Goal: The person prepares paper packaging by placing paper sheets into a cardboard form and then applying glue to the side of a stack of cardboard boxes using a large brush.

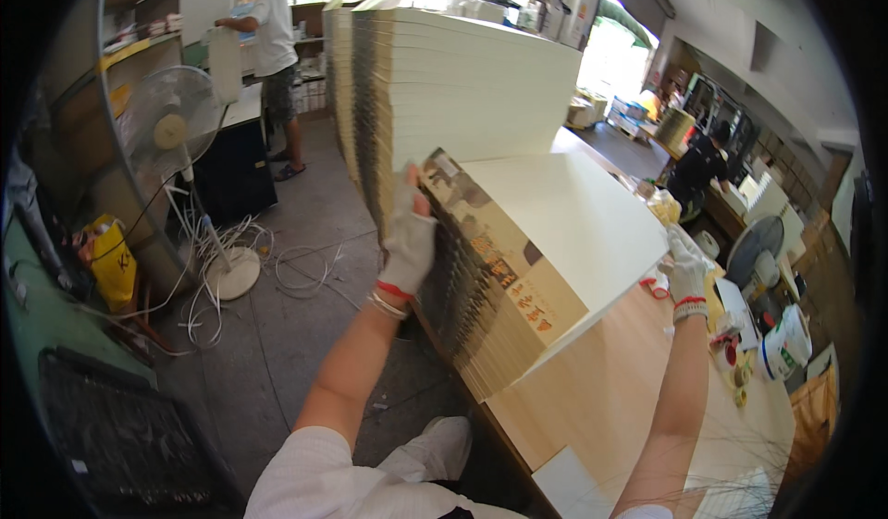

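A stack of large white sheets, each with a patterned brown printed strip along its left side, lies on the wooden table in front of me. Its near left side fans out in steps. My left hand, in a white glove with a red cuff, is against the stack's left edge, fingers stretched upward and thumb apart. At the right corner of the upper sheets, my right hand is gloved too, its fingers closed about the corner. Part of its grip is hidden.
A taller stack of similar sheets rises just behind. Tape rolls and a white bucket stand along the table's right side. On the left are a standing fan and loose cables. Two people work farther off.
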A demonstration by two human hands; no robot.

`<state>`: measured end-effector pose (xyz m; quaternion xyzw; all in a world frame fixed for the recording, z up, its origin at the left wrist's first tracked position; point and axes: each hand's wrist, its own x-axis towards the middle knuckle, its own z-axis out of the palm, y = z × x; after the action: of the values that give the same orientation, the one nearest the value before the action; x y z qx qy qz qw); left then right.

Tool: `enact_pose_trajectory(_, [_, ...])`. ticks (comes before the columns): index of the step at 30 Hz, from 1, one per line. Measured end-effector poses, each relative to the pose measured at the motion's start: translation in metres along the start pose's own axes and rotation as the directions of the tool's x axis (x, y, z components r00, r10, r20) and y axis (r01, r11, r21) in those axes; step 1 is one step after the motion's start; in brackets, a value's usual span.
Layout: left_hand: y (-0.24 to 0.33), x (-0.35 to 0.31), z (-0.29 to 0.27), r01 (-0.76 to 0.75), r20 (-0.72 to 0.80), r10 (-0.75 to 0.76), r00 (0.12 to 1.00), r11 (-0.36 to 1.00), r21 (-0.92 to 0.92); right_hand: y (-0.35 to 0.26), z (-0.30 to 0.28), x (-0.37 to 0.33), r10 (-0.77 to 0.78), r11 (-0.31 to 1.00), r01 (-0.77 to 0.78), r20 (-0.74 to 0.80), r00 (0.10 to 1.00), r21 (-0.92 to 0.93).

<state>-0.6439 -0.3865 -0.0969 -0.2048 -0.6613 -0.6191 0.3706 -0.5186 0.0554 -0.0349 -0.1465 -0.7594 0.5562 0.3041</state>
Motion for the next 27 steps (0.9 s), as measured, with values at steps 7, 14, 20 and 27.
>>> enact_pose_trajectory(7, [-0.014, 0.027, -0.010, 0.368, 0.177, -0.326, 0.929, 0.755, -0.543, -0.010, 0.009, -0.007, 0.018, 0.999, -0.017, -0.062, 0.998, 0.030])
enact_pose_trajectory(14, [-0.028, 0.026, 0.000, 0.264, 0.081, -0.263, 0.962, 0.801, -0.538, -0.008, 0.011, -0.006, 0.028, 0.998, -0.025, -0.071, 0.997, 0.053])
enact_pose_trajectory(20, [-0.010, 0.007, -0.003, 0.092, -0.166, -0.094, 0.982, 0.996, -0.019, -0.015, 0.011, -0.006, 0.006, 1.000, -0.006, -0.036, 0.999, -0.011])
enact_pose_trajectory(27, [0.133, -0.088, 0.014, -0.355, 0.149, 0.343, 0.927, 0.932, 0.066, -0.010, 0.010, -0.005, -0.011, 1.000, 0.010, -0.041, 0.999, -0.012])
